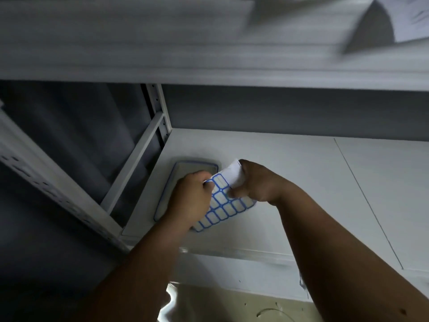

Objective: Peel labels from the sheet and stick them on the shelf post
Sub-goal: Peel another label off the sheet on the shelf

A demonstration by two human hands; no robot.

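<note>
**Both forearms in, label sheet pinched over the shelf**

Forearms enter from the bottom edge. Left hand [190, 196] grip is closed on the left edge of the label sheet [228, 205]; right hand [257, 182] grip pinches its upper part, white backing curled up by the fingers. Sheet is above the white shelf [301, 187], partly over a blue-rimmed tray [185, 169]. Perforated shelf post [69, 201] stands left, apart from both hands.

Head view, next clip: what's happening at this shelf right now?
A person holds a label sheet of blue-bordered labels over the white shelf board. The right hand pinches the sheet's upper end, while the left hand works at a label near its top edge. A grey tray with a blue rim lies on the shelf beneath. The perforated shelf post stands at the left, no label visible on it.
</note>
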